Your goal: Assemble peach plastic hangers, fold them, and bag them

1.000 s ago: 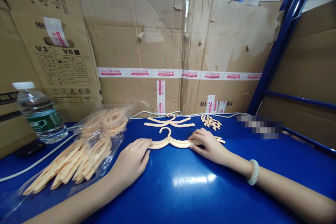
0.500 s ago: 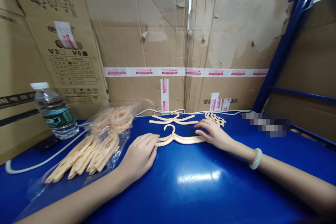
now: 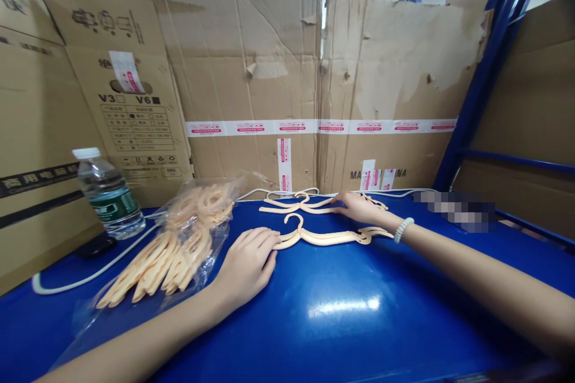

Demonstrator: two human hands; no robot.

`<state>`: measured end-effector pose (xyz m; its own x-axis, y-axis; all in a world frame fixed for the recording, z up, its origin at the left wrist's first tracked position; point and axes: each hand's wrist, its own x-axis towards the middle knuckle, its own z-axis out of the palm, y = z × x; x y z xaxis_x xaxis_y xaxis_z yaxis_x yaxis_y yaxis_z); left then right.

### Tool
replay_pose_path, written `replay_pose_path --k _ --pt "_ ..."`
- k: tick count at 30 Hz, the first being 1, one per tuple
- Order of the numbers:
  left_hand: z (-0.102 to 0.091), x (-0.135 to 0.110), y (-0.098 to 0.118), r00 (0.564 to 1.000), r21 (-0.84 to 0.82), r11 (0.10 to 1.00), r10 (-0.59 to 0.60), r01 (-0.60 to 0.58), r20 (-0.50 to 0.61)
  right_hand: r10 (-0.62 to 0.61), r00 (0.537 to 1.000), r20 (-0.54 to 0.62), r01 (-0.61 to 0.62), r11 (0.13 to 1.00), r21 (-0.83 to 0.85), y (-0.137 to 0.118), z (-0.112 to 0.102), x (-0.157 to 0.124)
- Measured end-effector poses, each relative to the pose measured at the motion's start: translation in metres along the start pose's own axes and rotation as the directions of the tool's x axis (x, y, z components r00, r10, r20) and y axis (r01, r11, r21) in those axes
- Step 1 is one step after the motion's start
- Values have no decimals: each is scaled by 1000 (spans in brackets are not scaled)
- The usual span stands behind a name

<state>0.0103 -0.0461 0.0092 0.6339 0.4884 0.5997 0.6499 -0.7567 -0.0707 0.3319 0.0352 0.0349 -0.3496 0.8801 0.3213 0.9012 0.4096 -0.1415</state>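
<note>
Two cream-coloured plastic clothes hangers lie on the blue tabletop, one behind the other. At the left end of the near hanger (image 3: 330, 239), my left hand (image 3: 250, 263) is closed around the arm tip, with the fingertips partly hidden. The near hanger's hook points up and away from me, and its right arm ends in a curved, looped tip. Reaching over that end, my right hand (image 3: 359, 209) has its fingers closed at the right end of the far hanger (image 3: 282, 207). Small cream pieces (image 3: 375, 200) lie behind my right hand, mostly covered by it.
A clear plastic bag (image 3: 204, 239) of cream folded hangers lies at left. Behind it stand a water bottle (image 3: 110, 197) and a dark flat object (image 3: 95, 246). A white cable (image 3: 81, 284) crosses the table. Cardboard sheets (image 3: 251, 90) and blue rack posts (image 3: 471, 90) close off the back.
My right hand has left the near hanger's right end and moved further back to the far hanger. The near hanger's looped right tip now shows. My left hand stays at its left end.
</note>
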Motion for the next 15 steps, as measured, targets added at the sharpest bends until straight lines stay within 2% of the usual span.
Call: replay_pose_path --k 9,12,15 --pt "0 0 2 1000 -13 1000 -4 4 5 7 991 133 -10 1000 18 3 8 9" --pt "-1 0 2 1000 -21 1000 -11 11 -6 20 992 128 -23 1000 20 2 9 9" --pt "-2 0 1 999 -32 999 -28 27 -22 26 997 68 -28 999 33 1 6 5"
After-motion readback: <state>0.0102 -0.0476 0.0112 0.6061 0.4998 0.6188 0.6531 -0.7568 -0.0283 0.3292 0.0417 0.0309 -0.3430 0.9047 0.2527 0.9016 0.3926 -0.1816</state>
